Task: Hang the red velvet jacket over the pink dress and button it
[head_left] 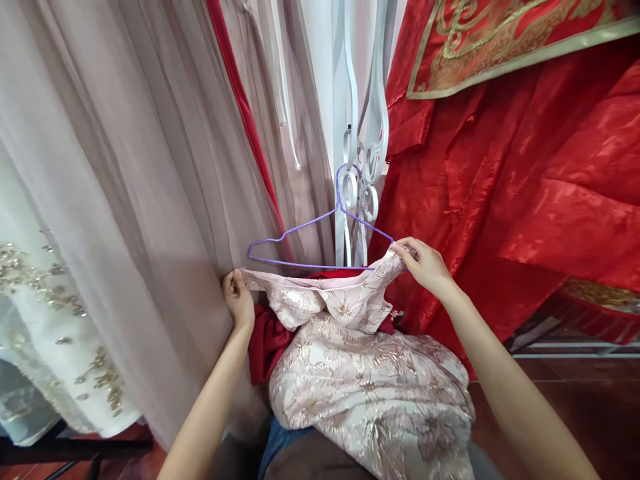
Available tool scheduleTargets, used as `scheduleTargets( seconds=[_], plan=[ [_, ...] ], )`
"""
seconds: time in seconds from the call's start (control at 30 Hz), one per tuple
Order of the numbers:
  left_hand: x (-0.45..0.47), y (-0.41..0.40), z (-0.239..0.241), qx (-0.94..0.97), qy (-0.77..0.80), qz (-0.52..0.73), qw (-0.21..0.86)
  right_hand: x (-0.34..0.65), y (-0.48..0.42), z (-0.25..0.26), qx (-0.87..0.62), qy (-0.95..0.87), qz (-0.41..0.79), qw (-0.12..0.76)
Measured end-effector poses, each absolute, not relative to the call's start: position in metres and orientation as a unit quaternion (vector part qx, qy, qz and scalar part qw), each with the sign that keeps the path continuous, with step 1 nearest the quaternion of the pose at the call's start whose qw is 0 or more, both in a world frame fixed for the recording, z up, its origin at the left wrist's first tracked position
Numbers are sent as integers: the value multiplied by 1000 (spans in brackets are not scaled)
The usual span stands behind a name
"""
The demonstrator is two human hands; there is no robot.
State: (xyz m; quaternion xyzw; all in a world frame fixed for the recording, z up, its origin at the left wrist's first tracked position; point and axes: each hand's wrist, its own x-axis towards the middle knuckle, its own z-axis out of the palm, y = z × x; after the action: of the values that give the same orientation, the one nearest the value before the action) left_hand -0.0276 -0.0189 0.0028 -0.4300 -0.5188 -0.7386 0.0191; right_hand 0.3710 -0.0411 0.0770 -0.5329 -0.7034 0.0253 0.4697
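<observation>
A pale pink and white brocade dress (373,380) with a metallic floral pattern spreads across the middle, its skirt falling toward me. My left hand (237,300) is closed on the left shoulder strap. At the other side my right hand (423,263) pinches the right strap, near the end of a purple hanger (305,225). The hanger's hook is up against white scrolled metalwork (370,160); whether it hooks on there I cannot tell. Its left end is bare, while the right end meets the strap under my right fingers. Dark red cloth (267,340) shows behind the dress.
Long greyish-pink sheer curtains (150,200) hang on the left. Beyond them is a white gown (95,373) with gold beading. Red satin garments (500,173) with a gold-embroidered panel (500,40) fill the right. The floor (565,420) is reddish-brown tile.
</observation>
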Motion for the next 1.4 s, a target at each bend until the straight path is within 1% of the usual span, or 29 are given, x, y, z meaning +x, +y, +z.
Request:
scheduleTargets(
  seconds=[0.07,0.33,0.4,0.6,0.7,0.83,0.93,1.0,1.07,1.1,1.2,1.27,1.3,1.33,1.4],
  plan=[
    [-36,-12,3,-441,-526,-727,-8,371,-41,77,-533,-704,28,469],
    [-38,-4,41,-509,-512,-692,-23,374,-41,78,-521,-708,8,477],
    [-37,-6,40,-504,-508,-697,-29,374,-41,78,-518,-710,8,476],
    [-38,-11,30,-474,-497,-720,-100,376,-40,79,-527,-705,23,474],
    [-36,-14,39,-498,-500,-705,-71,376,-41,80,-525,-705,25,476],
    [-21,-21,77,-615,-470,-633,12,375,-44,85,-520,-705,61,479],
    [-3,-22,113,-717,-433,-546,6,376,-48,93,-508,-717,117,462],
    [4,-19,132,-766,-425,-481,-33,381,-48,97,-500,-721,151,455],
    [2,-12,142,-779,-429,-442,-118,390,-46,96,-489,-709,196,469],
    [-1,-8,141,-766,-433,-442,-175,394,-43,93,-481,-692,236,484],
    [-20,5,118,-656,-441,-502,-353,403,-35,68,-448,-596,413,523],
    [-33,10,87,-585,-459,-516,-427,399,-31,43,-422,-546,509,514],
    [-37,12,70,-571,-482,-492,-446,394,-31,30,-425,-553,516,497],
    [-41,12,53,-575,-509,-455,-450,389,-30,18,-442,-583,489,475],
    [-44,10,23,-586,-526,-417,-454,376,-30,-1,-483,-682,356,419]
  ],
)
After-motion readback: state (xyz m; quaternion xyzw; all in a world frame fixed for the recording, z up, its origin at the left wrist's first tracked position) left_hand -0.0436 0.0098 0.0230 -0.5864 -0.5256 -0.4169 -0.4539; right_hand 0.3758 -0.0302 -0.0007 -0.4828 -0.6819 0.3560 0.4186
